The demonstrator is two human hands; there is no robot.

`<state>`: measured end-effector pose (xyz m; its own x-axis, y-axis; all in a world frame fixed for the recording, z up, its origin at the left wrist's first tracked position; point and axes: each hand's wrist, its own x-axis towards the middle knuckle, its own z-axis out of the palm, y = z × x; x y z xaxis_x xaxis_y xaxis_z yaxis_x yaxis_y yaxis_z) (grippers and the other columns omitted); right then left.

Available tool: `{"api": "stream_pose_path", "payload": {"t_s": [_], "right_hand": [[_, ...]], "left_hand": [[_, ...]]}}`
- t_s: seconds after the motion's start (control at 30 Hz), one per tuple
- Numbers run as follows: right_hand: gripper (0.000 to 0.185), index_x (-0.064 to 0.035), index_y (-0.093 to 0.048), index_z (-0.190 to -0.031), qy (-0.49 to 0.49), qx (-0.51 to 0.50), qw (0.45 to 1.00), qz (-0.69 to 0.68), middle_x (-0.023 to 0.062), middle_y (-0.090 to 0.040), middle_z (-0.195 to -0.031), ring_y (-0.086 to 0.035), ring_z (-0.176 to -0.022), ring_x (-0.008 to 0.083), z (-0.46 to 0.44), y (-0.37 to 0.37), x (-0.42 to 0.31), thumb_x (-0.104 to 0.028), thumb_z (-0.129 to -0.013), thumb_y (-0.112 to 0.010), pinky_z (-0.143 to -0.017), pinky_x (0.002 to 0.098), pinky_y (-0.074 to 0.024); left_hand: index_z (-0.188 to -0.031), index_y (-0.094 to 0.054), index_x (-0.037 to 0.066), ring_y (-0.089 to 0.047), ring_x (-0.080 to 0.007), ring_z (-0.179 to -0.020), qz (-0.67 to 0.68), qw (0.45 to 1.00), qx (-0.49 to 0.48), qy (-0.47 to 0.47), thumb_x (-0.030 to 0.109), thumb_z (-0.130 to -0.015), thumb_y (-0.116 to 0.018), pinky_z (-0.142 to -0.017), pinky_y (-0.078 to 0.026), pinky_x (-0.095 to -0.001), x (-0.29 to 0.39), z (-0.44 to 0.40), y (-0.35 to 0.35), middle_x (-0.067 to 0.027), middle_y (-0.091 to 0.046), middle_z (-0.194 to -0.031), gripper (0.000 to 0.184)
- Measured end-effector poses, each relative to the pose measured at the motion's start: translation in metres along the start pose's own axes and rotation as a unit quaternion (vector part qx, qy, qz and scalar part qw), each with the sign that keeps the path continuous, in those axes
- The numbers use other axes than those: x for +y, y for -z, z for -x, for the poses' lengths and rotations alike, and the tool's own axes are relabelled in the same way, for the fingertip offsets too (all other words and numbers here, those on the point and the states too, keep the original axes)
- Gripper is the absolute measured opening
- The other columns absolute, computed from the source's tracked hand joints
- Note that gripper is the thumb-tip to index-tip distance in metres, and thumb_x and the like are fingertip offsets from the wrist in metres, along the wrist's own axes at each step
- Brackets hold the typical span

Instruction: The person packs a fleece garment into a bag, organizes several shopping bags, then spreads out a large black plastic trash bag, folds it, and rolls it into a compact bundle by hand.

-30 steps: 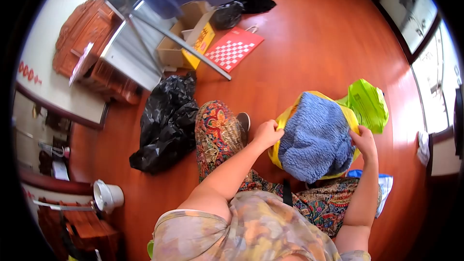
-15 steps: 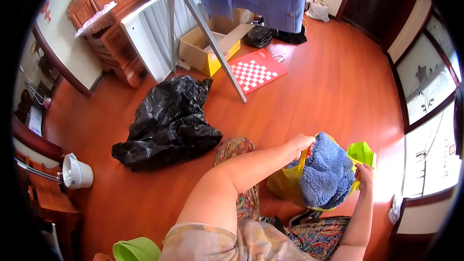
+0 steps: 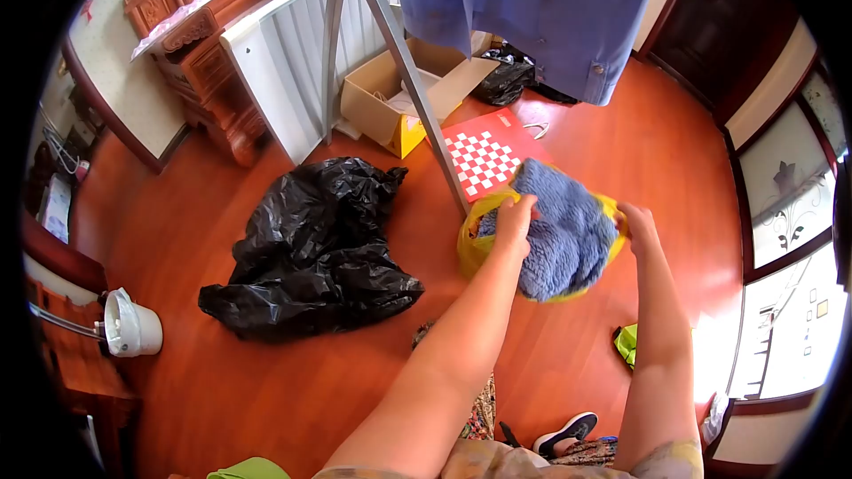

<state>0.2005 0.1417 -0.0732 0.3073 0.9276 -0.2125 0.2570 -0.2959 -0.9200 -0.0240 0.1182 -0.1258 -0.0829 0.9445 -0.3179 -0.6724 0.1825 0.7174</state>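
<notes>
Gripping opposite sides of a yellow bag (image 3: 475,244), both hands show in the head view. The left hand (image 3: 515,220) is curled closed on the bag's left edge, thumb uppermost. The right hand (image 3: 636,221) has its fingers bent in at the right edge, pinching the yellow plastic. Between them a fluffy blue cloth (image 3: 568,235) fills the mouth of the bag and bulges above the rim. The bag is out in front of the person, over the wooden floor (image 3: 550,359); whether its base touches down I cannot tell.

To its left a crumpled black bag (image 3: 315,257) lies on the floor. Just beyond the blue cloth is a flat red bag (image 3: 484,155) with white checks, beside an open cardboard box (image 3: 377,106). A blue shirt (image 3: 541,22) hangs above, near a metal stand (image 3: 404,71). Nearer the person, a green bag (image 3: 627,344) shows partly behind the right forearm, and a dark shoe (image 3: 568,431) is below it.
</notes>
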Motion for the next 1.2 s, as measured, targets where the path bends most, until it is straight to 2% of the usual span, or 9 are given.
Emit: {"api": "stream_pose_path", "payload": {"t_s": [0.17,0.4,0.5,0.7,0.83,0.9,1.0,1.1,1.2], "right_hand": [[0.039,-0.0008,-0.050,-0.104,0.075,-0.029,0.997,-0.014,0.0077,-0.054,-0.089,-0.050,-0.083,0.0151,-0.038,-0.066,-0.015,-0.019,-0.069,-0.054,-0.074,0.0267,-0.0386],[0.052,-0.0032,-0.044,-0.113,0.058,-0.070,0.995,0.035,0.0137,-0.042,-0.116,-0.037,-0.111,0.0241,-0.055,-0.061,0.025,-0.025,-0.067,-0.057,-0.090,0.0313,-0.0306],[0.049,-0.0032,-0.044,-0.113,0.201,0.083,0.970,0.113,0.0108,-0.040,-0.116,-0.036,-0.110,0.0219,-0.040,-0.046,0.044,-0.021,-0.070,-0.057,-0.089,0.0292,-0.0305],[0.045,-0.0028,-0.046,-0.108,0.171,0.146,0.973,0.044,0.0126,-0.042,-0.112,-0.038,-0.105,0.0228,0.030,-0.015,0.111,-0.020,-0.068,-0.059,-0.089,0.0327,-0.0319],[0.042,-0.0022,-0.049,-0.105,0.039,0.071,0.997,0.018,0.0115,-0.053,-0.098,-0.050,-0.091,0.0205,0.102,0.023,0.169,-0.021,-0.069,-0.058,-0.080,0.0313,-0.0393],[0.034,-0.0029,-0.054,-0.097,-0.079,-0.221,0.934,0.269,0.0114,-0.059,-0.086,-0.056,-0.080,0.0211,0.151,0.053,0.163,-0.022,-0.069,-0.056,-0.074,0.0315,-0.0428],[0.029,-0.0054,-0.058,-0.092,-0.020,-0.106,0.883,0.457,0.0124,-0.060,-0.083,-0.057,-0.077,0.0234,0.196,0.113,0.174,-0.024,-0.070,-0.053,-0.072,0.0325,-0.0440],[0.026,-0.0044,-0.057,-0.093,0.005,0.137,0.935,0.327,0.0114,-0.060,-0.083,-0.057,-0.075,0.0196,0.238,0.199,0.170,-0.017,-0.071,-0.053,-0.067,0.0305,-0.0448],[0.025,-0.0001,-0.054,-0.097,0.080,0.349,0.910,0.209,0.0094,-0.058,-0.085,-0.055,-0.078,0.0137,0.304,0.286,0.175,-0.009,-0.074,-0.051,-0.068,0.0244,-0.0441]], "left_hand": [[-0.086,-0.046,0.003,-0.049,-0.0166,-0.066,0.126,0.991,0.015,0.032,0.008,-0.071,-0.054,-0.069,-0.044,-0.0312,0.001,-0.029,0.009,-0.0052,-0.047,-0.071,0.018],[-0.091,-0.046,0.003,-0.049,-0.0150,-0.072,0.245,0.968,0.050,0.025,0.005,-0.070,-0.053,-0.071,-0.042,-0.0300,-0.008,-0.029,-0.011,-0.0045,-0.047,-0.078,0.022],[-0.080,-0.049,0.002,-0.043,-0.0135,-0.077,0.144,0.987,0.072,0.014,0.012,-0.068,-0.051,-0.073,-0.035,-0.0264,-0.014,-0.031,-0.010,-0.0030,-0.046,-0.079,0.015],[-0.089,-0.052,-0.001,-0.048,-0.0168,-0.080,0.063,0.992,0.107,-0.013,0.012,-0.067,-0.051,-0.072,-0.039,-0.0289,-0.015,-0.016,-0.006,-0.0077,-0.051,-0.088,0.026],[-0.087,-0.054,-0.002,-0.050,-0.0170,-0.075,0.093,0.990,0.108,-0.014,0.010,-0.066,-0.051,-0.067,-0.041,-0.0282,-0.024,-0.032,0.002,-0.0075,-0.053,-0.086,0.024],[-0.088,-0.053,-0.002,-0.051,-0.0177,-0.073,0.060,0.987,0.141,-0.053,0.010,-0.066,-0.051,-0.065,-0.042,-0.0296,-0.026,-0.037,0.006,-0.0075,-0.052,-0.084,0.025],[-0.084,-0.052,-0.002,-0.048,-0.0165,-0.066,-0.047,0.967,0.217,-0.122,0.009,-0.067,-0.050,-0.055,-0.041,-0.0304,-0.005,-0.009,-0.008,-0.0078,-0.049,-0.077,0.020],[-0.073,-0.049,0.003,-0.041,-0.0133,-0.057,-0.127,0.966,0.184,-0.127,0.010,-0.067,-0.051,-0.044,-0.035,-0.0277,0.011,0.010,-0.012,-0.0063,-0.045,-0.069,0.010],[-0.067,-0.047,0.011,-0.038,-0.0097,-0.057,-0.078,0.978,0.141,-0.132,0.014,-0.069,-0.050,-0.047,-0.030,-0.0254,0.000,-0.014,-0.002,0.0007,-0.041,-0.063,0.005]]}}
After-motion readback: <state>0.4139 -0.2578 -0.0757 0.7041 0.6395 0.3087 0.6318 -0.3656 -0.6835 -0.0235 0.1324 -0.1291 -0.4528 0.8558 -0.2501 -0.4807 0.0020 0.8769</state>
